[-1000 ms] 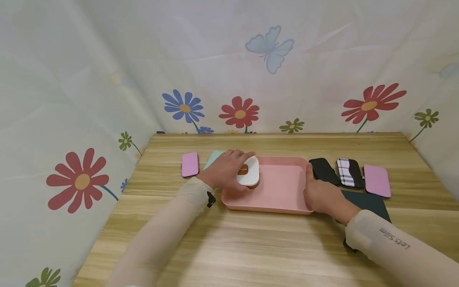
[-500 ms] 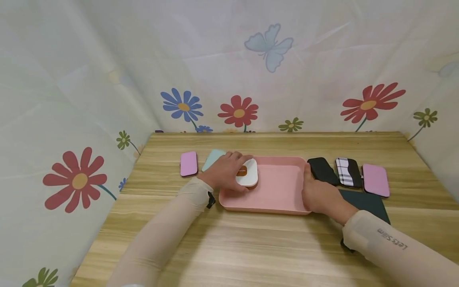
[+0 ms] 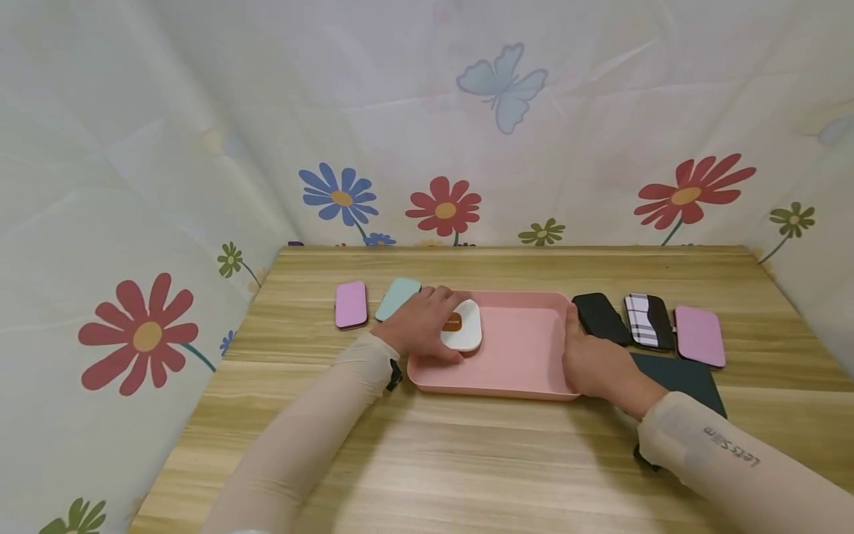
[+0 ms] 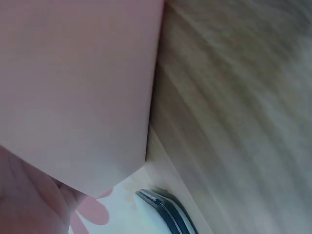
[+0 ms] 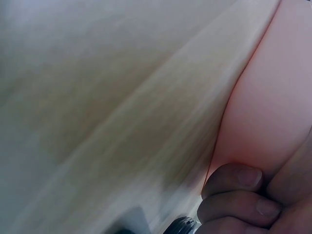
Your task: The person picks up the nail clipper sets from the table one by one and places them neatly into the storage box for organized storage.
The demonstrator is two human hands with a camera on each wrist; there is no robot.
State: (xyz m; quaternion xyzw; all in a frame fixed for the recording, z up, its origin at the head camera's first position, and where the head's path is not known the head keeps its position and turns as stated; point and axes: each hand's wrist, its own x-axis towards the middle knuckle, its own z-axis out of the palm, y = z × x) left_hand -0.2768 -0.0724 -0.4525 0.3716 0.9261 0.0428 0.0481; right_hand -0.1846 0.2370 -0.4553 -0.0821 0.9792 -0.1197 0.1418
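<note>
Wood table [image 3: 467, 460] under you — your left hand [image 3: 416, 326] pinches the white case [image 3: 462, 326] at the tray's [image 3: 520, 348] left end, long axis pointing away. Your right hand [image 3: 594, 363] grips the right rim, fingers curled.

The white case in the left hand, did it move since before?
Yes. The white case sank lower into the pink tray, held by the left hand.

Matt pink plastic tray [image 3: 520, 356] on a grained wood table [image 3: 467, 460]; printed cloth backdrop [image 3: 200, 148] looks smooth
</note>
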